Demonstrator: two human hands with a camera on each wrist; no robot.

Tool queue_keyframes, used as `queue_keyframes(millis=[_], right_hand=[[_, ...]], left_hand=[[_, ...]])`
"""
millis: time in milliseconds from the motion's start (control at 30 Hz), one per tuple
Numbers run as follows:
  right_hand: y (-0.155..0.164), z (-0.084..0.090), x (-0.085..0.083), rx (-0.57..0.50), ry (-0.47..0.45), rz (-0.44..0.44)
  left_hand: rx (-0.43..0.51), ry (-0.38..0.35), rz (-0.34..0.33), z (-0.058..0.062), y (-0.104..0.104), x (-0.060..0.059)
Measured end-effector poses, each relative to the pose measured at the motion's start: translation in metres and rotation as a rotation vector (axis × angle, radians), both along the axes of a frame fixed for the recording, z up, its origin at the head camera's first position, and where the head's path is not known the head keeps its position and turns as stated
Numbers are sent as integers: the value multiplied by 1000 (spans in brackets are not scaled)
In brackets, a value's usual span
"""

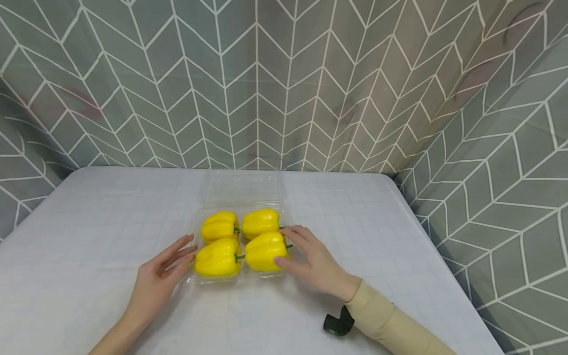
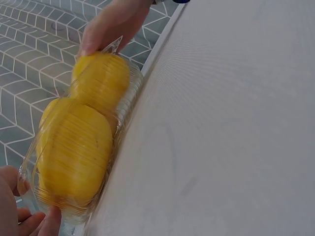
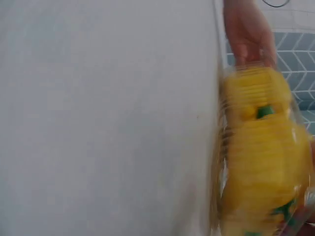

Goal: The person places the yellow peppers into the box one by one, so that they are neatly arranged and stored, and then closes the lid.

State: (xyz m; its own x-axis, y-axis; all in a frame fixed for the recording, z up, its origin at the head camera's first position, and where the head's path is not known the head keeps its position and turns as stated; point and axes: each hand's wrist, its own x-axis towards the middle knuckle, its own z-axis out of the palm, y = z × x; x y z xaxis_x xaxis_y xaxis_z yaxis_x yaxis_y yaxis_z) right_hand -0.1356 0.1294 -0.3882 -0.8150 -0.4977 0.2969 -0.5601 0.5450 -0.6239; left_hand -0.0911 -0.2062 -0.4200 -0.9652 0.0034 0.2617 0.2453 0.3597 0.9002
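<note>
Several yellow bell peppers with green stems lie in a clear plastic clamshell container (image 1: 262,275), in two rows. At the container's left end, my left hand (image 1: 153,281) touches the wall with slightly bent fingers; the left wrist view shows its fingertips by the rim. My right hand (image 1: 315,261) reaches over the right end. Its thumb lies against the front right bell pepper (image 1: 264,252), and its fingers extend near the stem of the back right bell pepper (image 1: 261,223). The right wrist view is blurred, with a pepper (image 3: 261,162) filling the container's near end.
The container's transparent lid (image 1: 243,187) lies folded back towards the rear table edge. A white cloth covers the table (image 1: 111,212). Grey patterned curtains (image 1: 275,84) stand behind and to the right. A black object (image 1: 338,323) shows beside my right sleeve.
</note>
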Motion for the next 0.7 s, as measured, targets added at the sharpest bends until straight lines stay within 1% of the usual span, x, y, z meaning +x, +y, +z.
queue_keyframes(millis=[100, 300, 400, 700], right_hand=[[0, -5, 1, 19, -2, 10], [-1, -6, 1, 23, 95, 5], [-2, -5, 1, 40, 127, 5], [-1, -3, 1, 69, 160, 14]], left_hand=[[9, -3, 1, -1, 0, 0], [12, 1, 0, -2, 0, 0], [12, -2, -3, -2, 1, 0], [9, -4, -10, 0, 2, 1]])
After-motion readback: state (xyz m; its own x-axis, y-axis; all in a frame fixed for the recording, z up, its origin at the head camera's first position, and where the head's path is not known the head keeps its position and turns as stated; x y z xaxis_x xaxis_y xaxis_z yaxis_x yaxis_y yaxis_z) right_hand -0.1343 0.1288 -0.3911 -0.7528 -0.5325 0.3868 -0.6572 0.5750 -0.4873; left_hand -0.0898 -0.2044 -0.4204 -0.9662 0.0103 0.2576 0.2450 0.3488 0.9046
